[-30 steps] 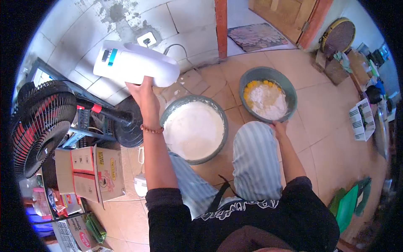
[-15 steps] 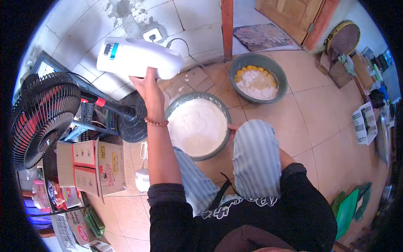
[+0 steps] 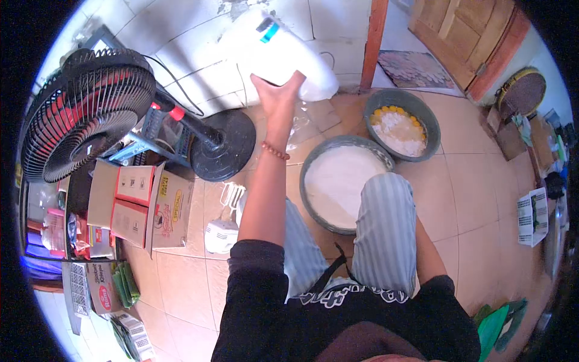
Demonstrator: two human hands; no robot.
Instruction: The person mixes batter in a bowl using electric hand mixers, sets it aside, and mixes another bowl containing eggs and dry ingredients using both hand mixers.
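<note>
Because the machine (image 3: pixel 304 55) looks bulky, the left hand (image 3: pixel 279 101) holds it, fingers spread, near the floor's edge; the right hand is hidden, its state unclear.

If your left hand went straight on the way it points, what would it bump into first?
My left hand already holds the big white thing, so that would probably bump the pale wall first. I can't tell how far away the wall is.
</note>
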